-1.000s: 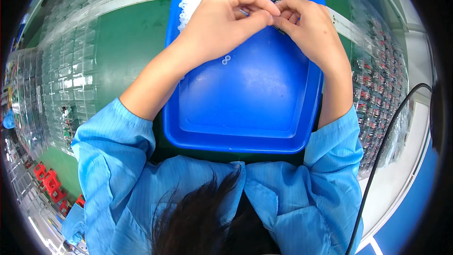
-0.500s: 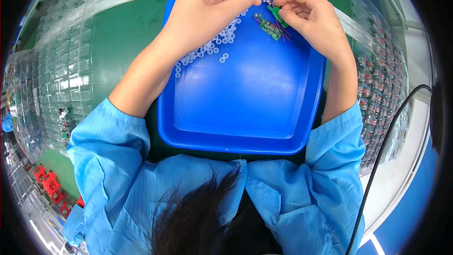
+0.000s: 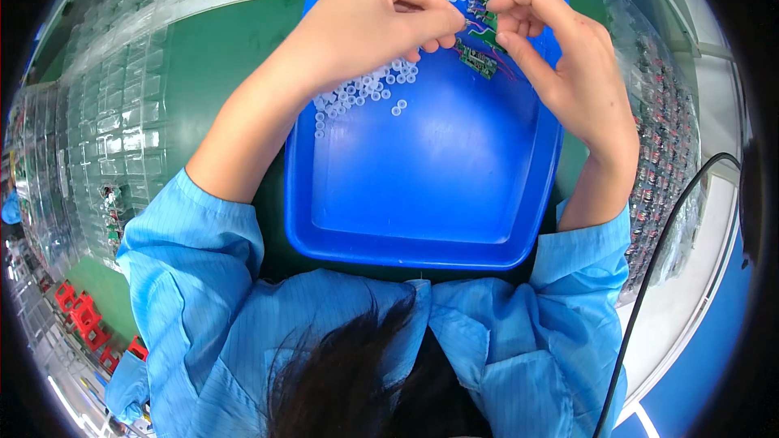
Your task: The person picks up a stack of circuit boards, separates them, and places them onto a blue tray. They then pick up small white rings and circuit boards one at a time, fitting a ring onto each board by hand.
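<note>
The fingers of the left hand are drawn together at the tips beside thin wires; whether a wire is pinched cannot be told. The thumb and forefinger of the right hand are held apart, just beside green circuit boards. One circuit board is seen below the fingertips, inside the blue tray. White translucent plastic rings are heaped at the tray's far end and scattered under the left hand. The tray is set on a green tabletop.
</note>
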A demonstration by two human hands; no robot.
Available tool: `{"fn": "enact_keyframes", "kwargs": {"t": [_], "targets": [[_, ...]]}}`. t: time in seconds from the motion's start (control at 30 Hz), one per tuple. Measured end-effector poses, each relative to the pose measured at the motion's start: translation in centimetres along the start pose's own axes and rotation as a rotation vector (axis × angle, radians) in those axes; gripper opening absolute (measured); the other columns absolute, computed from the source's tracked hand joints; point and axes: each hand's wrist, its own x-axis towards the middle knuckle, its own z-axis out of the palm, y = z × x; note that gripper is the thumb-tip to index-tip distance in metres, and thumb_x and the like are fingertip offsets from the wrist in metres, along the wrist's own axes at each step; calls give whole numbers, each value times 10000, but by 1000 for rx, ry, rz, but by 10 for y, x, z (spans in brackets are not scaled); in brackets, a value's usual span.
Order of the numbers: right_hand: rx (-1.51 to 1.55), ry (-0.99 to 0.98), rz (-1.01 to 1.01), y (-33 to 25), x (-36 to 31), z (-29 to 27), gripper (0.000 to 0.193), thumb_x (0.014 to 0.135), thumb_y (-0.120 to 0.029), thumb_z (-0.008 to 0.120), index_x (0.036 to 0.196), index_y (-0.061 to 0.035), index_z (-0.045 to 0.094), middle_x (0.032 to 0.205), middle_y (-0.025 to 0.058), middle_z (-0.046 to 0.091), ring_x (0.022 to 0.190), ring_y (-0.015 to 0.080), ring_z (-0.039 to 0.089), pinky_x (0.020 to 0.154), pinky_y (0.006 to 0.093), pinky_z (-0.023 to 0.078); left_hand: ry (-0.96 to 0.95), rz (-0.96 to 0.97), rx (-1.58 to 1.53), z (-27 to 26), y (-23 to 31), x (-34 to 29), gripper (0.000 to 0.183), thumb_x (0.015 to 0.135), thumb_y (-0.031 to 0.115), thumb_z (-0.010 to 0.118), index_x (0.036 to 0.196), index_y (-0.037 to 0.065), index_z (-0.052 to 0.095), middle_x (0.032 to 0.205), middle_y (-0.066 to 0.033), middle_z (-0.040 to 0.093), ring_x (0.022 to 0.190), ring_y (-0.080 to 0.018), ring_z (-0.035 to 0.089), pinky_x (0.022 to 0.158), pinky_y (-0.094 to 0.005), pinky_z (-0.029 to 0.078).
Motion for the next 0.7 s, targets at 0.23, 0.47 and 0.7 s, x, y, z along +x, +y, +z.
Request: {"fn": "enact_keyframes", "kwargs": {"t": [0.23, 0.47, 0.7], "targets": [[-53, -68, -35, -15, -2, -5, 262, 791, 36, 579, 1046, -22, 573, 833, 69, 608, 805, 172, 597, 796, 276, 459, -23, -45, -68, -3, 1, -3, 148, 775, 138, 646, 837, 11, 693, 726, -47, 658, 621, -98, 593, 579, -213, 484], [932, -65, 492, 29, -6, 19, 301, 931, -213, 484, 1101, 13, 588, 1031, 133, 630, 994, 191, 593, 872, 302, 453, 64, 111, 174, 7, 34, -12, 103, 781, 91, 649, 795, -7, 679, 705, -37, 651, 621, -70, 581, 569, -196, 470], [925, -216, 393, 24, -2, 13, 203, 885, -207, 573, 897, -20, 651, 779, 66, 655, 716, 107, 603, 637, 221, 461, 260, 313, 379, 13, 20, -15, 99, 733, 85, 664, 768, -6, 682, 675, -44, 655, 643, -83, 621, 610, -213, 505]]}}
